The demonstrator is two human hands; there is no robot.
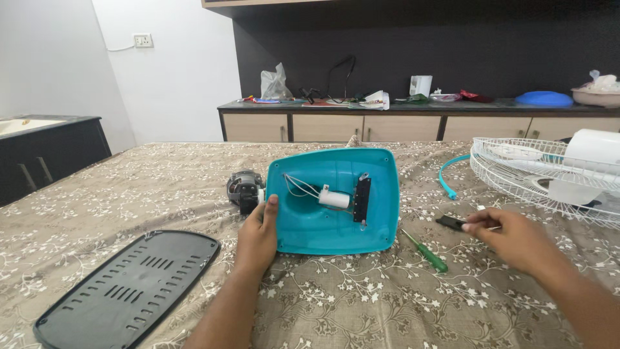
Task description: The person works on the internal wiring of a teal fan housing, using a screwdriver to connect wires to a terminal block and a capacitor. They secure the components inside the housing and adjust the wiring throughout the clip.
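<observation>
Teal plastic housing [332, 203] sits open side up on the floral cloth [361, 304] of the bed in front of us, and our left hand [257, 236] steadies its left rim, the grip narrow, thumb pressed on the edge and fingers tucked behind the wall. Nearest to us on the left lies a dark slotted cover plate [126, 287], flat on the cloth and well apart from the housing. A green-handled screwdriver [426, 253] lies just beside the housing's lower right corner. Our right hand [513, 236] hovers right of it, its grip pinched shut on a small black part [451, 223]. Inside the housing we see a white cylinder [334, 198] with thin wires and a black strip [361, 199] standing beside it. A grey motor [245, 189] rests just behind our left hand. Farther right lies a white wire fan guard [542, 178], with a teal ring [449, 174] near it. On the far desk we see a clear crumpled bag [274, 84], a white box-shaped package [421, 85] and a blue lid [544, 99].
</observation>
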